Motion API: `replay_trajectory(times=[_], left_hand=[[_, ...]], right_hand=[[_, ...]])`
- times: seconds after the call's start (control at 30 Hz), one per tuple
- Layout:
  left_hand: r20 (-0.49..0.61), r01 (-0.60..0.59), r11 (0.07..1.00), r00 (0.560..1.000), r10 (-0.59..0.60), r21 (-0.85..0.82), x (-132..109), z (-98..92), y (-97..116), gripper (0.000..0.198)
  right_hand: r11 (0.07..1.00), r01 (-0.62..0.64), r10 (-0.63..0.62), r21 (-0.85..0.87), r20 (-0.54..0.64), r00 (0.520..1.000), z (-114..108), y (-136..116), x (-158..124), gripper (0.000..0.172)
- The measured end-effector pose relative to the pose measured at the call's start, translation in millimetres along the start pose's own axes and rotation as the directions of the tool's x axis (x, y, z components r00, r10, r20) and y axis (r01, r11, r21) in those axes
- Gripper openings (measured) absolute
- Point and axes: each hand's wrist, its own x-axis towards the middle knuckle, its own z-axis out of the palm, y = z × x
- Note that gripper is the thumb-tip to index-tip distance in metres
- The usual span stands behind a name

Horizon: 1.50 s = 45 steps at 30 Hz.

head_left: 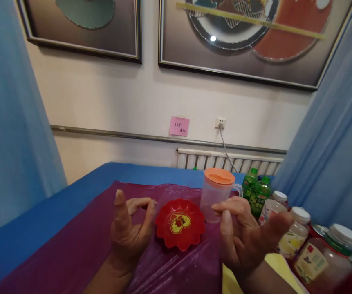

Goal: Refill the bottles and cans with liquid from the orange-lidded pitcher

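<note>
My left hand point(132, 232) is raised over the purple plastic sheet, left of a red scalloped dish point(180, 241). One of its digits points up and the others bend toward the dish, spread apart with nothing in them. On the dish's bottom is a yellow heart-like print. My right hand point(245, 234) hovers at the right, open and bare, its fingers bent leftward. Its fingertips overlap the view of a clear plastic pitcher point(209, 200) with an orange lid; whether they touch it I cannot tell. The pitcher stands upright behind the dish.
Along the right side stand green bottles point(260, 195), white-capped jars point(313, 255) and cans. A purple sheet point(80, 245) covers part of the blue tablecloth point(142, 171). Yellow material point(281, 267) lies under my right forearm. Blue curtains point(16, 122) flank both sides; a radiator point(255, 162) is behind.
</note>
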Motion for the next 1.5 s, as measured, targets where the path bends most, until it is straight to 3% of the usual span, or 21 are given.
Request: replay_trajectory(times=[0.1,0.23,0.43,0.7,1.0,1.5], left_hand=[[0.035,0.061,0.993,0.997,-0.065,0.101,10,2.8,-1,0.090],[0.061,0.283,0.936,0.951,-0.302,0.211,21,8.6,-3,0.088],[0.004,0.226,0.939,0.972,-0.235,0.257,15,14.7,-13,0.096],[0.078,0.296,0.921,0.943,-0.324,0.252,7,21.1,-29,0.094],[0.090,0.287,0.933,0.946,-0.312,0.216,6,18.6,-25,0.084],[0.101,0.244,0.953,0.959,-0.265,0.181,-2,18.6,-26,0.091]], right_hand=[[0.999,0.034,-0.034,-0.016,-0.009,0.999,14,16,4,0.090],[0.975,-0.180,0.177,-0.129,-0.036,0.984,27,50,6,0.084],[0.946,-0.237,0.234,-0.223,-0.039,0.971,22,74,-9,0.084],[0.939,-0.209,0.204,-0.272,-0.048,0.978,20,77,-10,0.081],[0.941,-0.209,0.209,-0.265,-0.026,0.978,21,76,-13,0.082],[0.940,-0.205,0.211,-0.273,-0.006,0.977,21,72,-17,0.079]])
